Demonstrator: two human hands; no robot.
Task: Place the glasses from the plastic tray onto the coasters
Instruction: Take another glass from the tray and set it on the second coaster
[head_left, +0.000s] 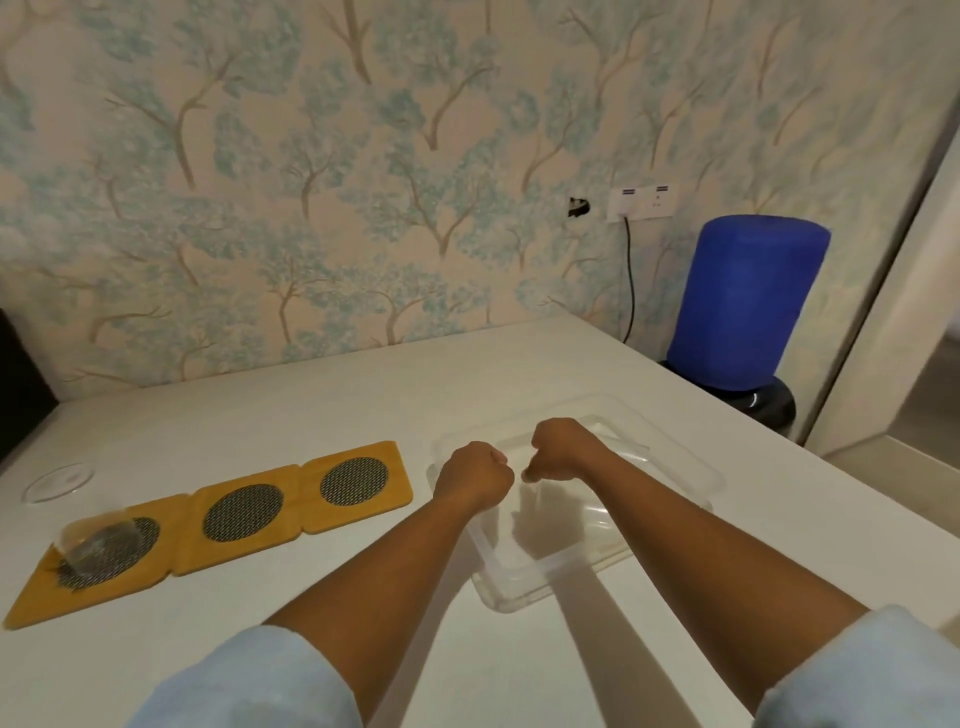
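Observation:
A clear plastic tray (524, 587) lies on the white table, right of centre. Both my hands hover over its near-left part as downward-curled fists. My left hand (475, 475) is closed with nothing visible in it. My right hand (558, 449) pinches thumb and fingers at the top of a faint, upright clear glass (530, 512) standing in the tray; its outline is hard to make out. Three yellow wooden coasters with dark mesh circles lie in a row at left. The left coaster (36, 592) carries a clear glass (101, 545). The middle coaster (243, 512) and right coaster (355, 480) are bare.
A round clear disc (58, 483) lies at the table's far left. A blue cylinder on a black base (748, 306) stands beyond the right table edge, below a wall socket with a cable. Patterned wallpaper backs the table.

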